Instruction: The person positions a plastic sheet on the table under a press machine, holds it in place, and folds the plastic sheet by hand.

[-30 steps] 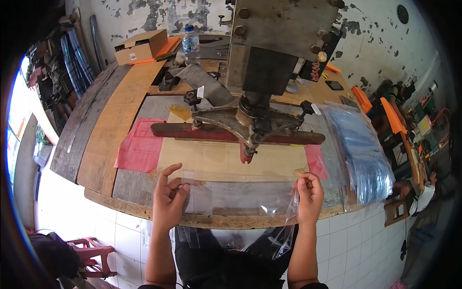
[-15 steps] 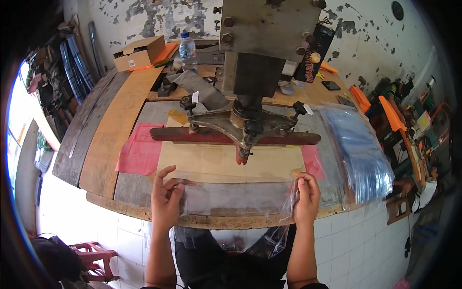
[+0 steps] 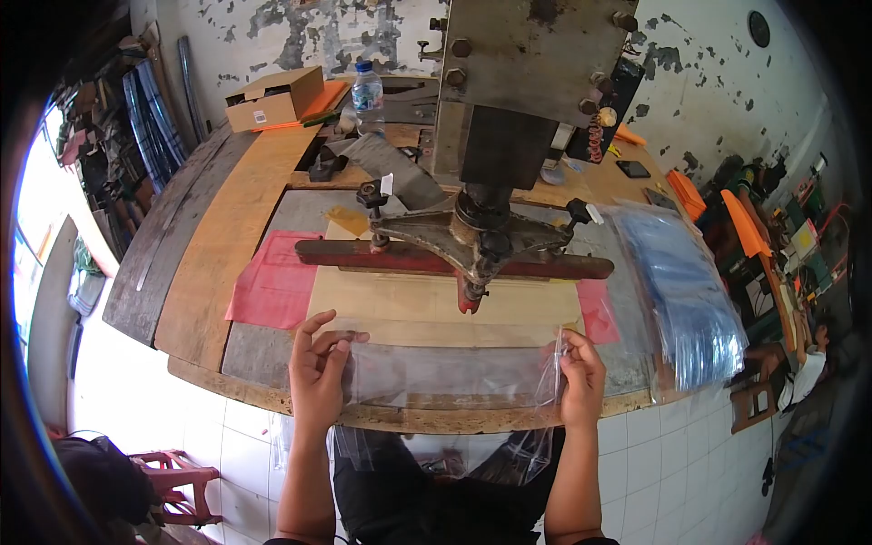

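A clear plastic sheet point(image 3: 454, 374) stretches between my hands in front of the press, its lower part hanging past the table's front edge. At its left end my left hand point(image 3: 318, 372) pinches it between thumb and fingers. My right hand point(image 3: 581, 377) grips the bunched right end. Beyond the sheet lies a cream board point(image 3: 391, 304), with pink pieces point(image 3: 272, 277) at its sides. Above the board hangs the press's long red-and-dark bar point(image 3: 409, 261), apart from my hands.
A stack of bluish clear plastic point(image 3: 681, 282) lies on the right. At the back are a cardboard box point(image 3: 272, 98), a water bottle point(image 3: 368, 95) and a phone point(image 3: 632, 169). A red stool point(image 3: 177, 486) stands at lower left. Another person's arm shows at far right.
The camera view has shifted slightly. Both hands keep hold of the plastic sheet, which now looks flatter and more evenly spread between them.
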The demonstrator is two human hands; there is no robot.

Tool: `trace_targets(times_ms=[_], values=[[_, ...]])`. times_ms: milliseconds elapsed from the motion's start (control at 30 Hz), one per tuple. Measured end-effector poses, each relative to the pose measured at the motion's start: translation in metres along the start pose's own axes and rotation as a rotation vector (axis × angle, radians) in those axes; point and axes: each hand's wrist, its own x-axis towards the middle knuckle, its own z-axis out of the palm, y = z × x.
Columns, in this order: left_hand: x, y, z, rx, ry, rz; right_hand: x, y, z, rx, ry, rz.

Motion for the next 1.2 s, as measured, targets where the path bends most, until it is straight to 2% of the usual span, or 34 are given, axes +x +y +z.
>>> trace_targets(times_ms=[233,367,400,433,467,633,700,767,833,900,933,967,1033,1100,1167,1200], values=[[0.000,0.000,-0.004,0.016,-0.015,0.037,0.001,-0.001,-0.001,0.023,-0.027,-0.020],[-0.003,0.001,-0.012,0.100,-0.118,0.071,0.004,0.014,-0.010,-0.035,-0.056,-0.266],[-0.002,0.002,-0.011,0.097,-0.137,0.180,0.004,0.014,-0.012,-0.090,-0.035,-0.367],[-0.001,0.003,-0.010,0.093,-0.155,0.290,0.001,0.015,-0.014,-0.090,-0.035,-0.370],[-0.002,0.005,-0.010,0.092,-0.154,0.294,-0.005,0.016,-0.016,-0.054,-0.029,-0.369],[-0.027,0.022,-0.001,0.359,-0.154,0.233,-0.029,-0.011,-0.008,0.138,0.083,-0.280],[-0.039,0.033,-0.001,0.452,-0.179,0.200,-0.039,-0.020,-0.010,0.267,0.025,-0.219],[-0.051,0.046,0.005,0.560,-0.058,0.178,-0.045,-0.026,-0.012,0.334,-0.001,-0.187],[-0.056,0.039,-0.003,0.490,-0.106,0.176,-0.046,-0.028,-0.013,0.401,-0.035,-0.158],[-0.053,0.023,-0.013,0.131,-0.240,0.271,-0.045,-0.029,-0.010,0.420,-0.128,-0.311],[-0.044,0.022,-0.027,0.064,-0.335,0.291,-0.045,-0.030,-0.007,0.423,-0.128,-0.314],[-0.039,0.019,-0.028,0.066,-0.336,0.295,-0.045,-0.033,-0.004,0.363,-0.108,-0.370],[-0.029,0.014,-0.026,-0.173,-0.321,0.403,-0.043,-0.032,-0.004,0.305,-0.082,-0.429],[-0.019,0.005,-0.037,-0.203,-0.413,0.389,-0.037,-0.022,-0.009,0.297,-0.218,-0.435],[-0.015,0.006,-0.037,-0.200,-0.407,0.085,-0.033,-0.013,-0.013,0.315,-0.272,-0.432],[-0.014,0.006,-0.038,-0.199,-0.410,0.087,-0.031,-0.009,-0.015,0.331,-0.331,-0.423]])
